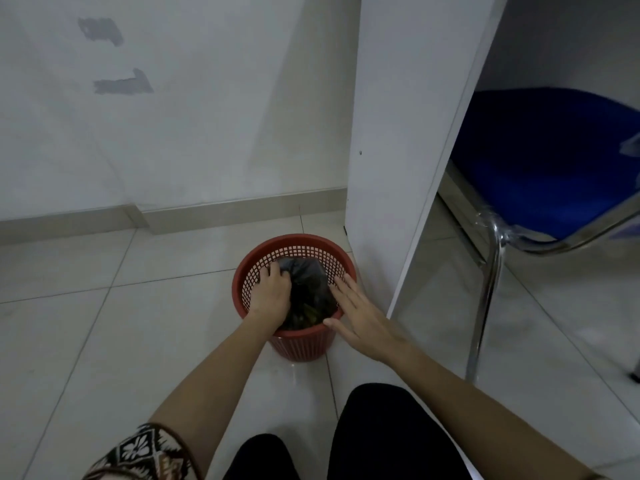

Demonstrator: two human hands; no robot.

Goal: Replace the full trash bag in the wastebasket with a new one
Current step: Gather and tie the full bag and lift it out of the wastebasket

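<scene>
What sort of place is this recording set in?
Probably an office: a white desk panel beside the red mesh wastebasket, a blue chair with chrome legs under the desk, pale floor tiles.

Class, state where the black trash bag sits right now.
In the head view, lower centre, the black trash bag sits inside the red wastebasket, between the left hand and right hand.

White desk panel [398, 133] stands upright just right of the grip. Blue chair [554, 161], chrome-legged, further right. Pale floor tiles [104, 341] below; grey-patched wall [173, 116] beyond.
</scene>
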